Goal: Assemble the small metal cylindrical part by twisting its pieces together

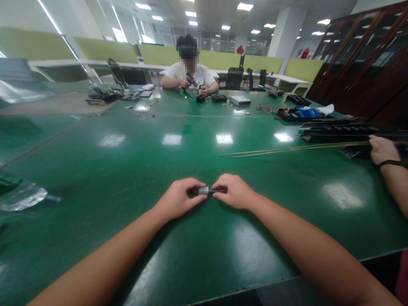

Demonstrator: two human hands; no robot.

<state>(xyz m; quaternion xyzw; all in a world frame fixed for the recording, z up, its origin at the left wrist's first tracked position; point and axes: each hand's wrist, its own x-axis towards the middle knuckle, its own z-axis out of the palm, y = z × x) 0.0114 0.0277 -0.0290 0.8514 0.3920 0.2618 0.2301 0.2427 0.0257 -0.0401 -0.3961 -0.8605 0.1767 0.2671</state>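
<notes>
A small grey-and-black cylindrical piece (203, 191) lies level between my hands, low over the green table (178, 165). Its exact kind is too small to make out. My left hand (180, 197) grips the thicker grey end between thumb and fingers. At the other end, my right hand (234, 192) pinches the thinner dark part, partly hidden by the fingertips. Both hands are close together, with the grey body showing in the gap.
Long thin rods (287, 148) lie at the right, near another person's hand (384, 151) and black metal channels (338, 132). Across the table a person (204, 74) holds a power drill (191, 80). Clear plastic (24, 197) sits at the left, a tool case (293, 114) at the back right.
</notes>
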